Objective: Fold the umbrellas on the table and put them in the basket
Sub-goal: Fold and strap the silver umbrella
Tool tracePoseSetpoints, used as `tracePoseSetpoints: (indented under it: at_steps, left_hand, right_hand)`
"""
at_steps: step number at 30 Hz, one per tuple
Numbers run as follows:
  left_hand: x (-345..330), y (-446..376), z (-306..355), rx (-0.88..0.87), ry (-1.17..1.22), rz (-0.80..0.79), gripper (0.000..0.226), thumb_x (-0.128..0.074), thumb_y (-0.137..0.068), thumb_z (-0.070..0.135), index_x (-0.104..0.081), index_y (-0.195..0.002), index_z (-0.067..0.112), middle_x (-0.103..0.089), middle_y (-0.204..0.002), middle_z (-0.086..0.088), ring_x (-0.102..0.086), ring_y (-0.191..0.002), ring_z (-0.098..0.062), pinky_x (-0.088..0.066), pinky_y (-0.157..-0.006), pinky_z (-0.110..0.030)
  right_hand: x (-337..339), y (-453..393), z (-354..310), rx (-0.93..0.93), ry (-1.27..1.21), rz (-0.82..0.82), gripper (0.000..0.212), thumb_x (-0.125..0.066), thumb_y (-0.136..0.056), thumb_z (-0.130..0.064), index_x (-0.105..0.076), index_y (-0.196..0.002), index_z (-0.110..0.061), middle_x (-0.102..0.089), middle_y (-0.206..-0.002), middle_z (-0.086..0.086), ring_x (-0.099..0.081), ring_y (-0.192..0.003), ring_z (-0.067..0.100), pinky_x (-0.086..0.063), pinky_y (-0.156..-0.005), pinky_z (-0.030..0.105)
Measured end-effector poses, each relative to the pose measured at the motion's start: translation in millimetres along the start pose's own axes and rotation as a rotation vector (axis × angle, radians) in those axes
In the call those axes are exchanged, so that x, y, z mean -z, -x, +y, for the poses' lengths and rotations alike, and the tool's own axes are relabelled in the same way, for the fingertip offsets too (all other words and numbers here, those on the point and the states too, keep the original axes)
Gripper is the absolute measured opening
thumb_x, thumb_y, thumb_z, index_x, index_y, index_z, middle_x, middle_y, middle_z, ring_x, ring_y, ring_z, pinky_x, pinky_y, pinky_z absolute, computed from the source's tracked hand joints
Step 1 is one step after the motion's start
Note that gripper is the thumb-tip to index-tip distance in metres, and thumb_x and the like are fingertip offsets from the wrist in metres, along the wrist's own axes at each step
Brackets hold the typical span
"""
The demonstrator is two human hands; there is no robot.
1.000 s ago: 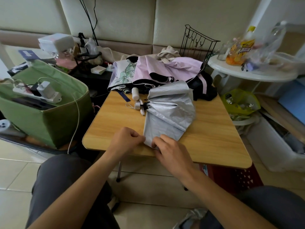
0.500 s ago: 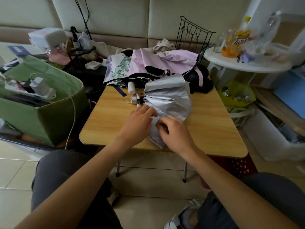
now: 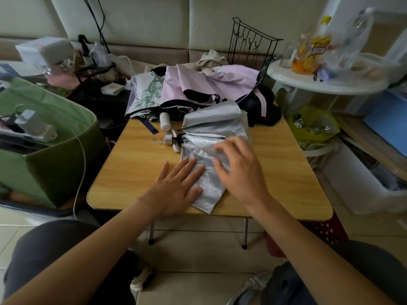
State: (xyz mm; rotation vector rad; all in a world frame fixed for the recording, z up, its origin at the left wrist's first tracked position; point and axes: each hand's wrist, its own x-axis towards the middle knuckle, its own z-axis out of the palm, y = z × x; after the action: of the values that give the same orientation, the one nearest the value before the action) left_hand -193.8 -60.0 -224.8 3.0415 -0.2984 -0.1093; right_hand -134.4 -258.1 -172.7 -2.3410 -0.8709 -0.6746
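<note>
A silver collapsed umbrella [image 3: 214,130] lies on the wooden table [image 3: 286,172], its white handle [image 3: 169,138] pointing left. My left hand [image 3: 176,186] lies flat with straight fingers, pressing the near left part of the silver canopy. My right hand [image 3: 240,168] rests on the canopy's middle, fingers spread and slightly bent over a fold. A lilac and black umbrella [image 3: 207,86] and a flower-printed one [image 3: 146,93] lie heaped at the table's far edge. A red plastic basket [image 3: 326,232] stands on the floor under the table's right corner, mostly hidden.
A green fabric bin [image 3: 55,150] with a power strip and cables stands left of the table. A black wire rack [image 3: 248,42] rises behind the umbrellas. A white round side table [image 3: 319,82] with bottles and a yellow bag [image 3: 312,126] are right.
Both hands have left the canopy's near edge and moved up onto it. My left hand went from a fist to flat; my right hand slid further up the fabric.
</note>
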Motion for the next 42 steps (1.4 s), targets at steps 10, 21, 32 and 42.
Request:
tracePoseSetpoints:
  at_steps: [10,21,32,42]
  left_hand:
    - [25,-10,4,0.068,0.381,0.331,0.043,-0.043,-0.097,0.054,-0.060,-0.131,0.033,-0.050,-0.145,0.011,-0.039,-0.139,-0.009,-0.023,-0.117,-0.034]
    - [21,-63,-12,0.359,0.677,0.470,0.024,-0.068,-0.088,0.025,-0.059,-0.108,0.016,-0.063,-0.108,0.001,-0.059,-0.099,-0.017,-0.042,-0.077,-0.024]
    - [41,-60,-4,0.336,0.622,0.362,0.020,-0.062,-0.066,0.061,-0.059,-0.071,0.042,-0.058,-0.091,0.011,-0.055,-0.093,-0.017,-0.050,-0.085,-0.047]
    - [54,-34,-14,0.214,0.604,0.334,0.025,-0.080,-0.078,0.015,-0.068,-0.095,0.029,-0.062,-0.097,0.019,-0.051,-0.092,-0.010,-0.046,-0.080,-0.036]
  right_hand:
    - [3,-11,29,-0.007,-0.121,0.055,0.005,-0.069,-0.097,-0.018,-0.065,-0.096,-0.015,-0.060,-0.089,-0.008,-0.059,-0.079,0.014,-0.052,-0.071,0.048]
    - [-13,-68,42,0.013,-0.014,0.090,0.014,-0.055,-0.105,-0.015,-0.064,-0.096,-0.009,-0.059,-0.087,0.004,-0.055,-0.075,0.021,-0.050,-0.063,0.047]
    - [-9,-80,56,-0.179,-0.010,0.150,0.016,-0.059,-0.100,-0.021,-0.075,-0.099,-0.018,-0.068,-0.067,-0.001,-0.062,-0.059,0.021,-0.051,-0.051,0.038]
    - [-18,-68,64,-0.157,-0.228,-0.109,0.062,-0.076,-0.090,-0.014,-0.041,-0.141,-0.018,-0.045,-0.144,0.004,-0.048,-0.129,0.016,-0.049,-0.100,0.028]
